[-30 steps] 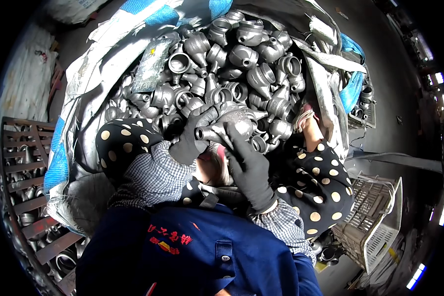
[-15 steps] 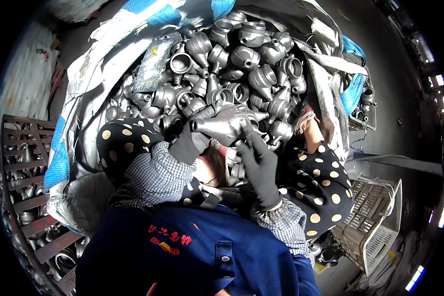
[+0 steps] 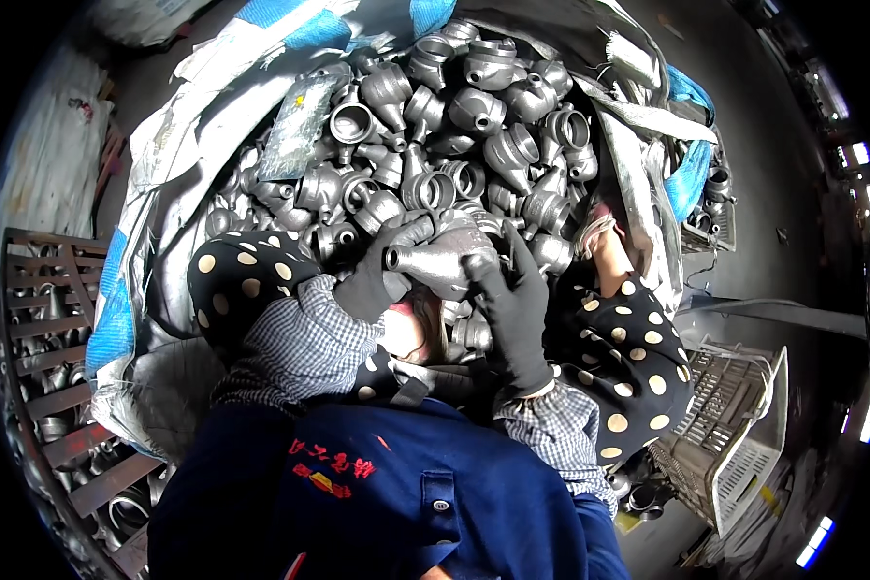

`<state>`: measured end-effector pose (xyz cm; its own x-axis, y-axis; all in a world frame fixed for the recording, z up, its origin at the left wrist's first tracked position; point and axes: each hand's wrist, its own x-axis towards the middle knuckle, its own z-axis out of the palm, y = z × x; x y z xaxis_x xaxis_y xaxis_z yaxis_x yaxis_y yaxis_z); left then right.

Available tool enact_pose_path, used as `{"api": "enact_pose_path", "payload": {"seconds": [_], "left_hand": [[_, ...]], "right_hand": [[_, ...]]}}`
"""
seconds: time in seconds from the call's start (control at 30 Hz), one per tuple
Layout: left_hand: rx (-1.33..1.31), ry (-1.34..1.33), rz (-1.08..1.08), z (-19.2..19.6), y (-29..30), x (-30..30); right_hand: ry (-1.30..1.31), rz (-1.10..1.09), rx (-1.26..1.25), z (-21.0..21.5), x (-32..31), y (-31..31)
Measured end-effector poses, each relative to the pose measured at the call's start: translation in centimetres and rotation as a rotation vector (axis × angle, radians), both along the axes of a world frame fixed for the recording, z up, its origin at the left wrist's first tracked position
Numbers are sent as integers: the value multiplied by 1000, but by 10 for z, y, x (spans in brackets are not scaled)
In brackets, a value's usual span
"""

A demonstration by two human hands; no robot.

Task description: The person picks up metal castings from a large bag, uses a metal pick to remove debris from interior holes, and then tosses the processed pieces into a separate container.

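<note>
A grey metal reducer fitting [image 3: 445, 259], tapering to a narrow open end on the left, is held between my two gloved hands above the pile. My left hand [image 3: 377, 274], in a dark grey glove, wraps round its narrow side. On the wider right side, my right hand [image 3: 508, 304] grips it with the thumb on the near face and the fingers behind. Around and beyond my hands lie many similar grey metal fittings [image 3: 483, 111], heaped at all angles. The far side of the held fitting is hidden.
A large white woven sack [image 3: 155, 159] with blue straps surrounds the pile. A flat grey plate [image 3: 298, 128] lies on the fittings at the left. A pale plastic crate [image 3: 720, 425] stands at the right; a rusty metal rack [image 3: 53, 358] holding fittings stands at the left.
The held fitting has turned and its narrow end has shifted slightly right. My right hand has moved up, from touching it with extended fingers to gripping its wider side.
</note>
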<state>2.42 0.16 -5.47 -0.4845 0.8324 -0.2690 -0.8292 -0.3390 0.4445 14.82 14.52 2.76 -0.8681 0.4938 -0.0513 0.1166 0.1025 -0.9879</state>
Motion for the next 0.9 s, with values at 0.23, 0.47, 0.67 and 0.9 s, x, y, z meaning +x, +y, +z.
{"api": "enact_pose_path", "payload": {"seconds": [0.23, 0.47, 0.67, 0.9], "left_hand": [[500, -336, -283, 48, 16, -7], [148, -291, 17, 19, -1, -18], [-379, 110, 280, 78, 2, -12], [-227, 475, 476, 32, 8, 10]], "right_hand": [[-200, 13, -404, -19, 4, 21], [-123, -86, -893, 2, 9, 2], [-16, -107, -491, -30, 15, 13], [-74, -144, -483, -23, 12, 5]]}}
